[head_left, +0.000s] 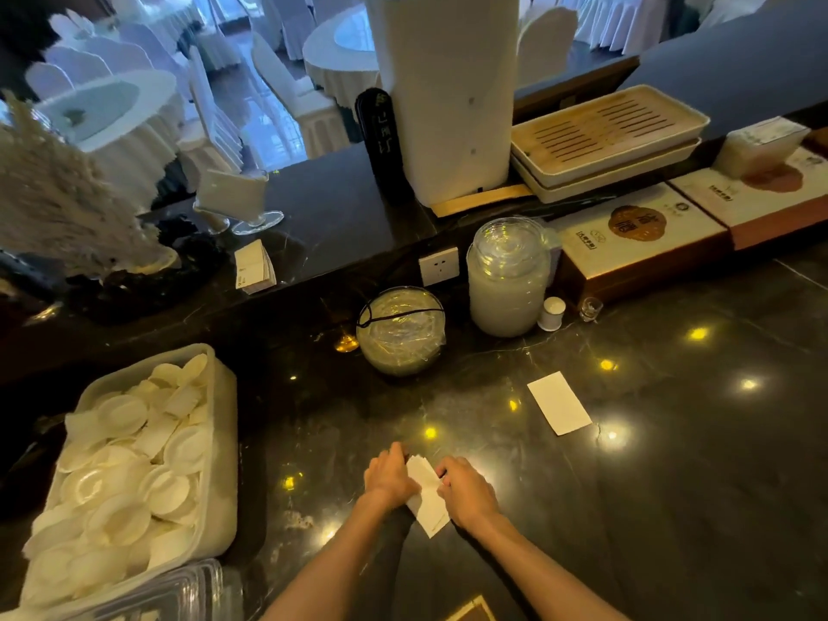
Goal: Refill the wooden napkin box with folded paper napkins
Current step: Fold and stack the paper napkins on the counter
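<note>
Near the front edge of the dark polished stone counter [672,508], both forearms reach forward, palms down, left hand [389,479] and right hand [468,488] pressing a white paper napkin [428,504] flat between them, fingers curled onto its long edges. A second folded white napkin [558,409] lies apart toward the counter's right. A white plastic tub of small round dishes [134,463] sits at the left edge.

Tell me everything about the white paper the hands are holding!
The napkin is a thin white paper sheet, folded into a long narrow shape. It lies flat on the dark shiny counter, slanting away from the person. The left hand presses one long side and the right hand presses the other, covering its edges. Its near corner pokes out between the wrists.
</note>
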`<state>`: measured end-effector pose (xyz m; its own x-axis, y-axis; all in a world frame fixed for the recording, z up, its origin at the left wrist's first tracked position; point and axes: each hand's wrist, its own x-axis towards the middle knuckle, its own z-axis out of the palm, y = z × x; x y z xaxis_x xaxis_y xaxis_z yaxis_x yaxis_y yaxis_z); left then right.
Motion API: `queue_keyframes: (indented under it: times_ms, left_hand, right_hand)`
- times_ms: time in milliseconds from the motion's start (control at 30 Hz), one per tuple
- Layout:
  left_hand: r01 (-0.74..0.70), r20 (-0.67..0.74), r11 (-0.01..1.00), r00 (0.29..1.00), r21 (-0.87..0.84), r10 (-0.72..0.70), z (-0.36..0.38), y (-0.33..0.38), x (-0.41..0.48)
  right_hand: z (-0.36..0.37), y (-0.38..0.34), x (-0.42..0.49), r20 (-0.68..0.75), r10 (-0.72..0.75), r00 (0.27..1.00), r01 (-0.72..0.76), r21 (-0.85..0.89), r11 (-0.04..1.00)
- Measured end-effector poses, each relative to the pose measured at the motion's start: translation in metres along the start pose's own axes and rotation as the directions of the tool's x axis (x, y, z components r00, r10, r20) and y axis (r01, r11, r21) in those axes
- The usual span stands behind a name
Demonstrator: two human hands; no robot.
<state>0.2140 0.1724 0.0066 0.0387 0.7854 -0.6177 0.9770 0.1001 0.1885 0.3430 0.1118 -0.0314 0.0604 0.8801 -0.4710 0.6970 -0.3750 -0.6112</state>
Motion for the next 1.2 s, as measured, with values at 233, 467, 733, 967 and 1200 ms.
queue_keyframes:
  times_ms: [233, 467, 733, 967, 1200]
  left_hand:
    - [-0.059, 0.040, 0.997, 0.998, 0.051, 0.057, -0.002, 0.008, -0.007]
    - [-0.142, -0.010, 0.904, 0.988, -0.403, 0.151, -0.005, 0.018, -0.023]
    - [-0.276, -0.022, 0.858, 0.955, -0.433, 0.296, 0.000, 0.112, -0.030]
    - [-0.403, -0.020, 0.899, 0.914, -0.173, 0.406, -0.001, 0.221, 0.024]
    - [-0.432, 0.013, 0.895, 0.901, 0.109, 0.434, 0.022, 0.245, 0.068]
  right_hand:
    - [-0.002, 0.007, -0.003, 0.019, -0.003, 1.000, 0.000, 0.158, 0.987]
    - [-0.023, 0.038, -0.011, 0.076, 0.012, 0.997, -0.042, 0.412, 0.910]
    - [-0.073, 0.107, -0.016, -0.068, 0.206, 0.976, -0.133, 0.564, 0.815]
    - [-0.138, 0.125, 0.002, -0.266, 0.353, 0.897, -0.198, 0.473, 0.859]
    - [-0.140, 0.123, 0.023, -0.357, 0.447, 0.820, -0.351, 0.304, 0.886]
